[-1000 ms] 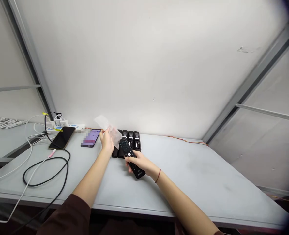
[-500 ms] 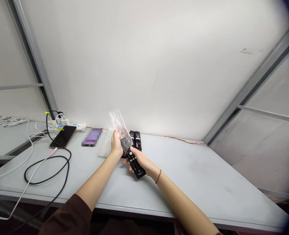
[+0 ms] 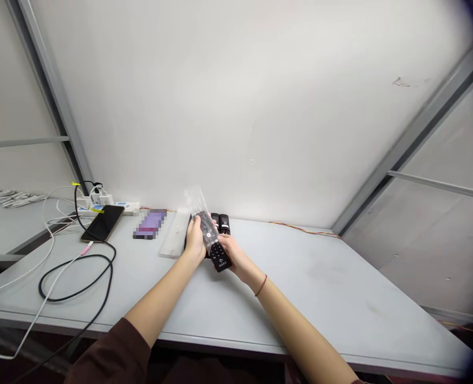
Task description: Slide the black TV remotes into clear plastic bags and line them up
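Observation:
A black remote control (image 3: 220, 258) with pale buttons is held tilted over the table, its upper part inside a clear plastic sleeve (image 3: 199, 202). My left hand (image 3: 195, 237) is closed round the sleeve and the upper part of the remote within it. From the right, my right hand (image 3: 236, 255) grips the bare lower part of the remote; some of its fingers are hidden beneath. Just behind my hands, more black remote controls (image 3: 224, 223) lie on the table, partly covered by the hands.
A flat white slab (image 3: 174, 237) lies left of my hands. Farther left are a pixelated purple phone-like thing (image 3: 150, 224), a dark phone (image 3: 103, 223), a power strip (image 3: 127, 207) and a looped black cable (image 3: 112, 277). Thin coloured wires (image 3: 300, 229) run along the wall.
The remote has gone farther up into the sleeve, leaving less of its lower end bare. My right hand has moved up with it, and my left hand has shifted slightly.

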Demonstrator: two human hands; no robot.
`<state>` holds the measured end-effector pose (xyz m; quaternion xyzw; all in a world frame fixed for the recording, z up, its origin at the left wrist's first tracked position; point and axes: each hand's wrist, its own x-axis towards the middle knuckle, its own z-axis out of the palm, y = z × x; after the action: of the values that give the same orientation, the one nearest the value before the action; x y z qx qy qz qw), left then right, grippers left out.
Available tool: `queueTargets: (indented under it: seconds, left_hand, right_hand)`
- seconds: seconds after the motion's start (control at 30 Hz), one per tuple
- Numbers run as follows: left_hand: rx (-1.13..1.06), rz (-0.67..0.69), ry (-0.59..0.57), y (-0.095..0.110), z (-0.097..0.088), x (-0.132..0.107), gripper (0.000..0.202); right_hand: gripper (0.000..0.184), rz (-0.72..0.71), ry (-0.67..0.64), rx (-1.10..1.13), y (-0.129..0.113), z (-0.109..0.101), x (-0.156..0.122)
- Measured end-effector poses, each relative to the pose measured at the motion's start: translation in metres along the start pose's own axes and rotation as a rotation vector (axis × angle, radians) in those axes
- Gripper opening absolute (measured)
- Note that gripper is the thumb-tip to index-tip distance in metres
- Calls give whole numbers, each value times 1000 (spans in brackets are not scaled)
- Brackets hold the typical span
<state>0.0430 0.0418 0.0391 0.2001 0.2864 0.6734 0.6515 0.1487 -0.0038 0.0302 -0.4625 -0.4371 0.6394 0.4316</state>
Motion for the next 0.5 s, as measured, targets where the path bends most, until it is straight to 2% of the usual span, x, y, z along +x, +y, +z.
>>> queueTargets:
  seconds: [0.07, 0.13, 0.2, 0.27, 0.37, 0.5]
  left_hand:
    - [-48, -29, 46, 15, -4, 9, 27]
    - [-112, -66, 68, 27, -8, 16, 33]
    - [-163, -97, 82, 33, -11, 20, 36]
    - [-182, -119, 82, 33, -11, 19, 38]
    - [-161, -150, 50, 25, -7, 14, 41]
    - [-97, -201, 40, 10, -4, 6, 42]
  right_hand:
    - [44, -21, -79, -53, -1, -3, -3]
    - [50, -66, -219, -110, -1, -4, -6]
    - [50, -138, -330, -161, -1, -4, -10]
    - [46, -226, -365, -213, 0, -4, -11]
    - [46, -327, -322, -311, 2, -3, -10]
    - [57, -451, -143, -433, 4, -5, -6]
